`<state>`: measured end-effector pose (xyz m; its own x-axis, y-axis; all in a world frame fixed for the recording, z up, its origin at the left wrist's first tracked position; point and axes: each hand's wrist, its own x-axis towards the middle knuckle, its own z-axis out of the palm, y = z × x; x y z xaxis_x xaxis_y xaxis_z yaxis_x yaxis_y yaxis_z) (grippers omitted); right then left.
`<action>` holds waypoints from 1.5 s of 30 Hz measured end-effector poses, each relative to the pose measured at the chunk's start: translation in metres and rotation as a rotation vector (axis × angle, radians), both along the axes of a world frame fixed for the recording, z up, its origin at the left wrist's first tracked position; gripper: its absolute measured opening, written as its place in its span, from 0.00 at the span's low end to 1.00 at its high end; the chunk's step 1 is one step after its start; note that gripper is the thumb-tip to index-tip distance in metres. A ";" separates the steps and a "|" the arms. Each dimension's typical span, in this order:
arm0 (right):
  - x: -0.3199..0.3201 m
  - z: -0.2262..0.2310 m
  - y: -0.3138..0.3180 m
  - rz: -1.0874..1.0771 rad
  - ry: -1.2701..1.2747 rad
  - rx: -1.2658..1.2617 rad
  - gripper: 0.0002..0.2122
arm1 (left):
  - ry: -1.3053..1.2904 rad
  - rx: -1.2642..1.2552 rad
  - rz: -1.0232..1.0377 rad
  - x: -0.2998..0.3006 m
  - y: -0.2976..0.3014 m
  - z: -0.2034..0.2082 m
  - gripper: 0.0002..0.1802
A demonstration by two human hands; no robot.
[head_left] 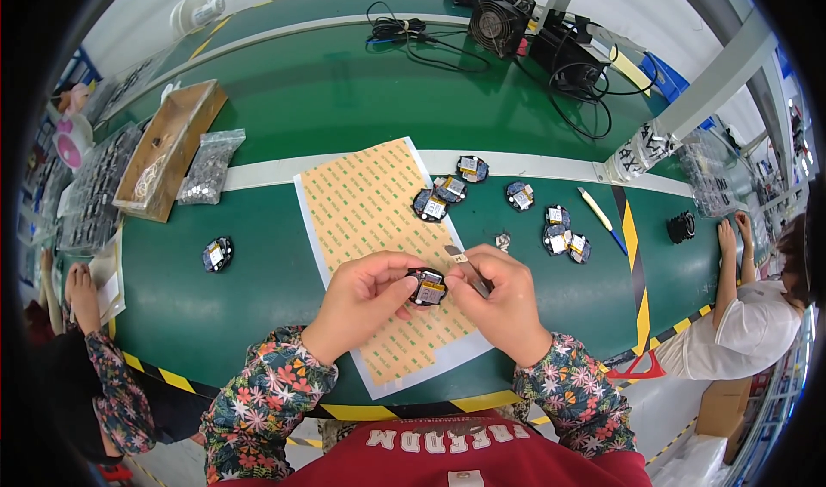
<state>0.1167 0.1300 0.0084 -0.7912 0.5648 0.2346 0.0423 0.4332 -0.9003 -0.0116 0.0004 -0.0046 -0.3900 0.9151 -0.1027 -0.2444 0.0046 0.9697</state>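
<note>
Over the sheet, my left hand (366,298) pinches a round black electronic module (428,287) with a silver, yellow-edged battery on its face. Just to its right, my right hand (508,302) grips a flat grey metal tool (470,274), slanting up and left; whether it is a blade or tweezers I cannot tell. A small pale piece shows near the tool's tip. Beneath both hands lies a tan adhesive sheet (361,194) with rows of green print on a white backing. Three similar modules (449,189) lie at its upper right edge.
More modules (557,220) sit to the right, beside a yellow-and-blue knife (602,220); a lone module (218,254) lies left. Further left are a wooden box (172,147) and bag of small parts (212,167). Cabled black equipment (564,57) stands at the back. Co-workers sit on both sides.
</note>
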 end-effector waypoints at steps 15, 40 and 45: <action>0.000 0.001 0.001 0.018 -0.032 -0.005 0.03 | -0.076 -0.113 -0.012 -0.005 -0.001 0.003 0.11; -0.001 0.003 -0.009 0.107 0.103 0.158 0.08 | 0.199 -0.070 0.005 0.008 -0.002 0.005 0.11; -0.002 -0.003 -0.007 0.094 0.075 0.045 0.05 | 0.306 -0.053 -0.011 0.008 -0.002 0.003 0.11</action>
<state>0.1149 0.1232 0.0058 -0.8195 0.4767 0.3180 -0.0666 0.4719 -0.8791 -0.0040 -0.0018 -0.0017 -0.3998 0.9161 -0.0296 0.0593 0.0581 0.9965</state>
